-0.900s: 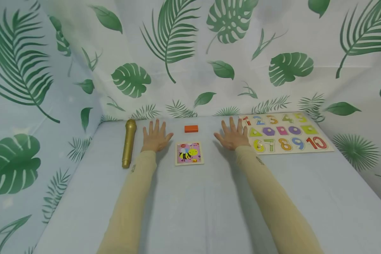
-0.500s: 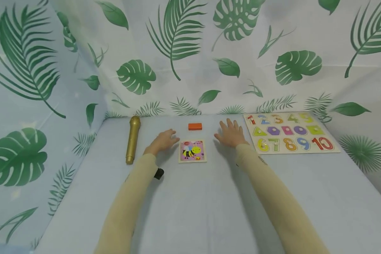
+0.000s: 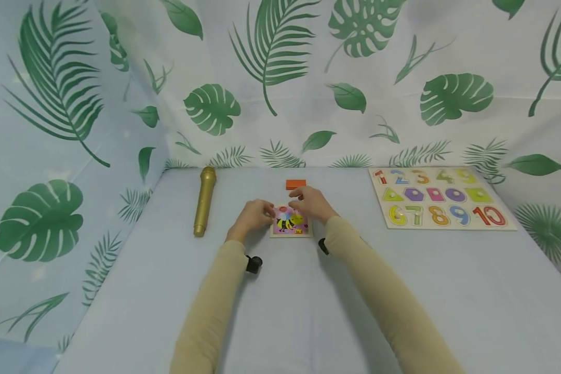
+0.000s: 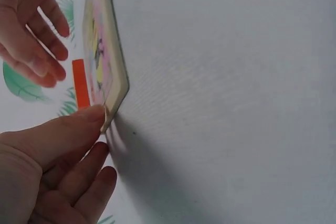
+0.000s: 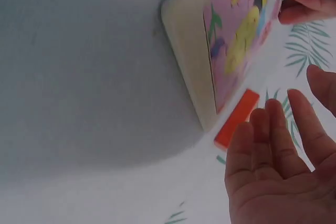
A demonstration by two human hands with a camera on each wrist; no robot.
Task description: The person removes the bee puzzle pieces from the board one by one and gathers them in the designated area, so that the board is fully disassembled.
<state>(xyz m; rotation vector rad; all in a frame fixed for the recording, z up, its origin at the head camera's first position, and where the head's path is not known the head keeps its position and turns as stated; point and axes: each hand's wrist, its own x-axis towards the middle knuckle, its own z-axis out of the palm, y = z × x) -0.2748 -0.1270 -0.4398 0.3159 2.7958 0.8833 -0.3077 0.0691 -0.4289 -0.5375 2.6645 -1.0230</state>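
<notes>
A small square bee picture puzzle [image 3: 290,228] with a pale wooden border lies at the middle of the table. My left hand [image 3: 252,218] is at its left edge. In the left wrist view, the thumb [image 4: 86,116] and curled fingers of that hand pinch the puzzle's corner. Over the upper right of the puzzle is my right hand [image 3: 312,203], hiding part of it. The right wrist view shows this right hand [image 5: 283,166] with fingers extended, apart from the puzzle [image 5: 236,51]. Just behind it lies an orange block [image 3: 295,184].
A gold microphone [image 3: 204,201] lies to the left on the pale tablecloth [image 3: 280,311]. On the right lies a wooden number and shape board [image 3: 441,197] with knobbed pieces. A leaf-patterned cloth [image 3: 290,140] hangs behind the table and at its sides.
Both hands have left their flat spread pose on the table and moved inward to the bee puzzle. The left hand has taken hold of its edge. The head view has shifted slightly.
</notes>
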